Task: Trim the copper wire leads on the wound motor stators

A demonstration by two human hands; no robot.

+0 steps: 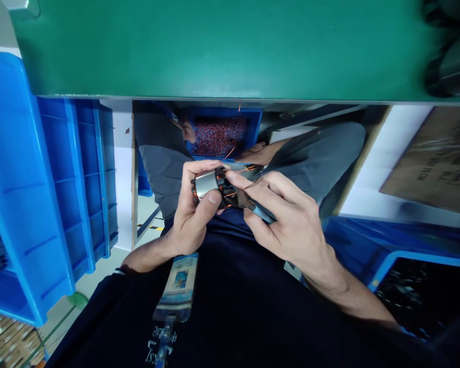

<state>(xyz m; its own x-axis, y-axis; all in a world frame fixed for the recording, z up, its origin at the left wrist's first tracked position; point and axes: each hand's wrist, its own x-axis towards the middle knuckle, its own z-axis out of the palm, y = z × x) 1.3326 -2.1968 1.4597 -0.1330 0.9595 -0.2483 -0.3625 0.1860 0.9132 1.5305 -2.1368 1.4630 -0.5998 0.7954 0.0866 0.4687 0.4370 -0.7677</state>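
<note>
My left hand is wrapped round a motor stator, a silvery steel cylinder with black end parts and copper windings. Its thumb presses on the metal side. In my right hand are cutting pliers with blue-grey handles, their dark jaws close against the wound end of the stator. My right index finger reaches to that same end. Thin copper wires stick out from it. Whether the jaws touch a wire cannot be made out.
A green table spans the top, with dark cylindrical parts at its right. Below it, a blue bin holds copper-coloured scraps. Blue crates stand at left; another blue crate with dark pieces is at right, near cardboard.
</note>
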